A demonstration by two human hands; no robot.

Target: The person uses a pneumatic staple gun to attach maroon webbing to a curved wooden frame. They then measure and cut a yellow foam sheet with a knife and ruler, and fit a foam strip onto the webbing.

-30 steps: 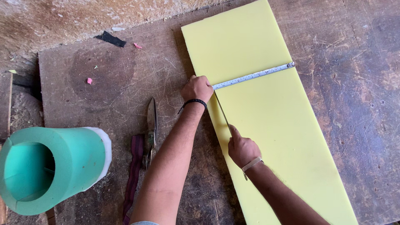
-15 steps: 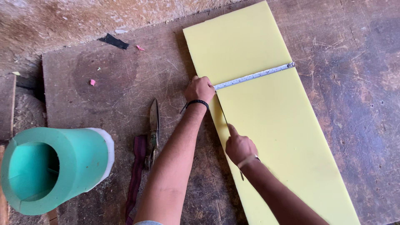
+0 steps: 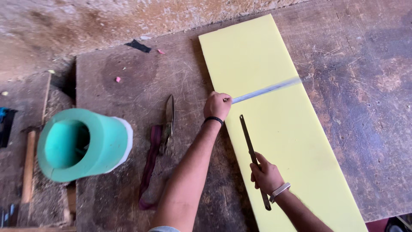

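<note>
My left hand (image 3: 216, 105) is fisted on the tape measure (image 3: 266, 90) across the yellow foam sheet (image 3: 279, 129); my right hand (image 3: 266, 175) grips a thin blade (image 3: 249, 137) pointing toward those knuckles. Tape looks blurry, so a slip could skew things.

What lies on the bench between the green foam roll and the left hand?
In the head view, shears and a dark purple strap lie between the green foam roll and the left hand.

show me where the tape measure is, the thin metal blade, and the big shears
tape measure (image 3: 266, 90), head view, on the middle of the blurred strip stretched across the yellow foam.
thin metal blade (image 3: 248, 138), head view, on the bare upper length above the right hand.
shears (image 3: 169, 112), head view, on the closed blades.
</note>
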